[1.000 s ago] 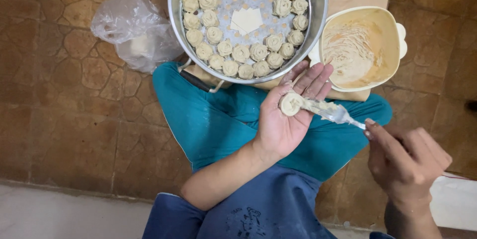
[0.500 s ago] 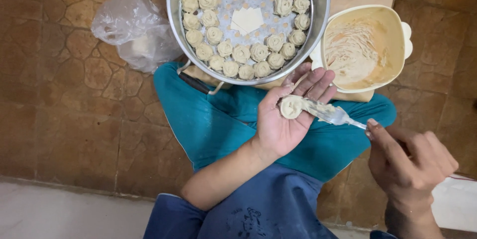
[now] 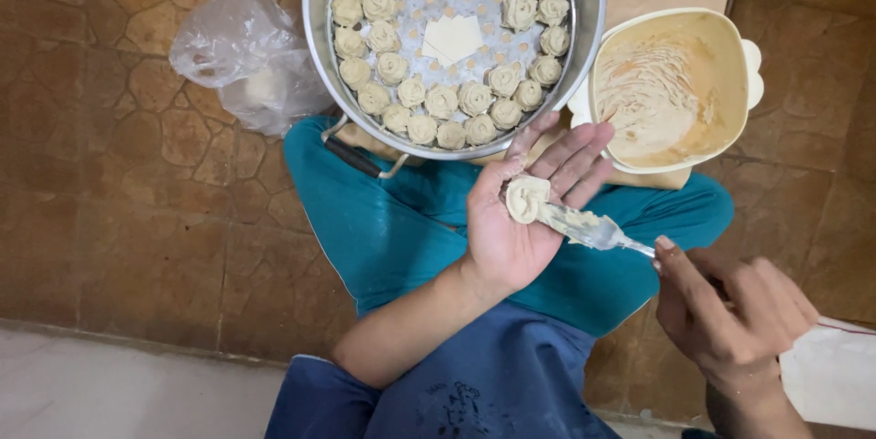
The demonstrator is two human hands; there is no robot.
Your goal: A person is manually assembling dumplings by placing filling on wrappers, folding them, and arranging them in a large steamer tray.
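Right hand [image 3: 730,307], lower right and nearest the camera: fingers curled together, pinching the handle of a small metal fork [image 3: 598,231]. Handle end is hidden inside the grip. The fork's long axis runs from the right hand up and left, tines coated with pale filling and touching the dumpling.

Left hand [image 3: 525,211]: palm up over the lap in teal trousers [image 3: 392,220], forearm entering from lower left. Fingers lie extended and slightly spread, pointing up-right toward the tray, not closed. A small round pale dough dumpling [image 3: 527,197] sits where the fingers meet the palm, touching the skin. The left hand carries the dumpling; the right reaches it only through the fork.

Just beyond the fingertips: a round perforated metal steamer tray [image 3: 319,56], rings of finished dumplings along its wall and a flat square dough wrapper [image 3: 453,37] at the centre. To the tray's right, touching or nearly touching it: a cream plastic bowl [image 3: 730,120] smeared with filling. Left of the tray, on the brown stone-pattern floor [image 3: 119,183]: a crumpled clear plastic bag [image 3: 242,56].
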